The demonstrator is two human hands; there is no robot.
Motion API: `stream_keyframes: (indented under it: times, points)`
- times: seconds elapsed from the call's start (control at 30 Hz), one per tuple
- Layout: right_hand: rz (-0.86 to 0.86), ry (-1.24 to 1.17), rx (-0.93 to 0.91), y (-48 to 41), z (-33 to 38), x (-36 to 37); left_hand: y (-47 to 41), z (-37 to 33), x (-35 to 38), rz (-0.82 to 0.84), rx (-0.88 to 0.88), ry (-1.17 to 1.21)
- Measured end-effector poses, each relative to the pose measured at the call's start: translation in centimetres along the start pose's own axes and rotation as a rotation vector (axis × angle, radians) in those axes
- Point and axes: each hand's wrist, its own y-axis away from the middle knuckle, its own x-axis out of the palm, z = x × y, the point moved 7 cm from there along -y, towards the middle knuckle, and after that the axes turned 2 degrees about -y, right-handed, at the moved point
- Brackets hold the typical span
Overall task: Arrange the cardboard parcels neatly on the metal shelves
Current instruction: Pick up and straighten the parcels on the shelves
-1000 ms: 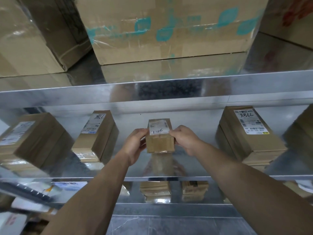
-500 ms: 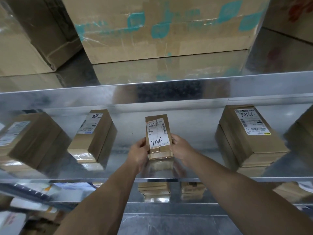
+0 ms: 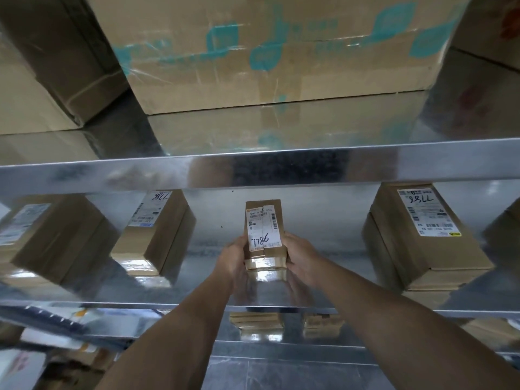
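Observation:
A small cardboard parcel (image 3: 264, 229) with a white label marked 7786 lies flat on the middle metal shelf (image 3: 323, 249), label up. My left hand (image 3: 232, 261) grips its near left side and my right hand (image 3: 299, 257) grips its near right side. Two like parcels lie on the same shelf: one to the left (image 3: 153, 235) and a stacked one to the right (image 3: 422, 240), both with labels up.
A further parcel (image 3: 47, 237) sits at the shelf's far left. Large cartons (image 3: 281, 52) fill the upper shelf above its steel front rail (image 3: 281, 167). Small parcels (image 3: 257, 320) stand on the lower shelf, and white packets (image 3: 22, 364) lie at bottom left.
The small parcel has been tipped from nearly upright to lying flat on the shelf with its label up. Both hands slid to its near end.

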Motion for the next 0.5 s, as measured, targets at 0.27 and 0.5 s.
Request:
stream_keyframes:
  times: [0.27,0.5]
  points:
    - [-0.014,0.098,0.004,-0.71,-0.55,-0.06,-0.49,0.38,-0.53,-0.025,-0.002,-0.026]
    - [-0.062,0.097,0.01,0.16,-0.09,0.47,-0.08,-0.02,-0.26,-0.017,-0.014,-0.058]
